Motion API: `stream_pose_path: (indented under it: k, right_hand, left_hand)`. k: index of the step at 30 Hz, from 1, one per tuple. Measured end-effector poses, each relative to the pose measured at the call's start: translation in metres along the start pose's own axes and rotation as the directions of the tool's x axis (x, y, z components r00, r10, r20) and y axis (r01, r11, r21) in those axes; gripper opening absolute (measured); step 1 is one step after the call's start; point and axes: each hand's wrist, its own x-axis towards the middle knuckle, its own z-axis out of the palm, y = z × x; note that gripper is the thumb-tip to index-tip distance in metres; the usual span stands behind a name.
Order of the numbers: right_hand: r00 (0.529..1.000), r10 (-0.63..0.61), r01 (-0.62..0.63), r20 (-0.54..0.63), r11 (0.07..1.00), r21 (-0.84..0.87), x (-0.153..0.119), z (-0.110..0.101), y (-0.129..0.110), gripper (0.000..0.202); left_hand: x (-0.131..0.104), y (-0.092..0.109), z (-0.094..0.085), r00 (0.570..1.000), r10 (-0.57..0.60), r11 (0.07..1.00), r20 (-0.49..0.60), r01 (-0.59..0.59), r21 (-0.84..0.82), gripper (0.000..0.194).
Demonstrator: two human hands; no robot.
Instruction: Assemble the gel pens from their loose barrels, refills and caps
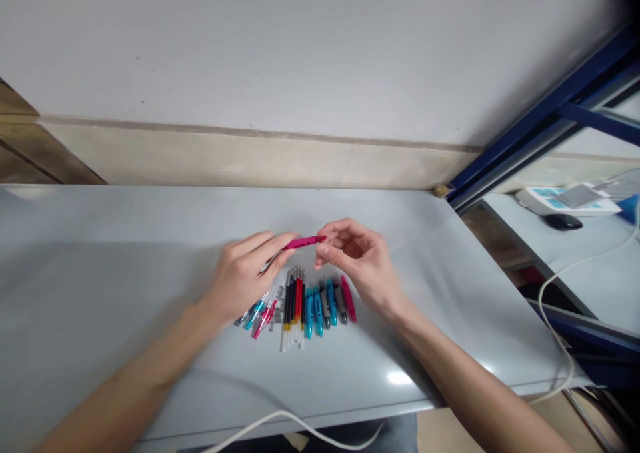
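Note:
Between my two hands, above the grey table, is a pink pen [303, 242], lying nearly level. My left hand [243, 270] is closed around its left part, which the fingers partly hide. At the pen's darker red right end, the thumb and forefinger of my right hand [367, 263] pinch it; the other fingers are curled. Below the hands lie clear pen barrels [265, 310] with blue and pink parts. Beside them is a row of ink refills [294, 300], black and red. Farther right are several blue and grey pen parts [319, 310] and a pink one [349, 300].
The grey table [125, 293] meets a wall [250, 60] at the back. A blue metal frame [540, 113] rises on the right, with a white device [565, 200] and a black mouse [563, 222] beyond it. A white cable [280, 414] crosses the table's front edge.

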Motion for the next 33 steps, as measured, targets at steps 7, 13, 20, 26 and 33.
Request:
stream_pose_path:
  k: [7,13,20,26,33]
  right_hand:
    - [0.994,-0.082,0.042,-0.071,0.898,-0.439,0.001,-0.006,0.010,0.026]
    - [0.996,-0.088,0.057,-0.019,0.777,-0.627,0.001,-0.007,0.019,0.038]
    - [0.992,-0.094,0.129,0.088,0.724,-0.677,0.003,-0.008,0.022,0.042]
    - [0.981,-0.194,0.144,-0.016,0.780,-0.610,0.001,-0.005,0.025,0.030]
    - [0.989,-0.147,0.108,-0.029,0.828,-0.550,0.004,-0.007,0.024,0.026]
  left_hand:
    - [0.001,-0.004,0.002,0.995,0.035,0.998,0.095,-0.031,-0.047,0.022]
    - [-0.002,-0.010,0.001,0.993,0.056,0.997,0.108,-0.061,0.047,0.018]
    - [-0.003,-0.012,0.002,0.992,0.100,0.993,0.082,-0.105,0.061,0.019]
    - [0.001,-0.014,-0.003,0.987,0.075,0.997,0.145,-0.073,-0.024,0.025]
    - [0.002,-0.019,-0.002,0.991,0.073,0.997,0.112,-0.074,0.004,0.020]
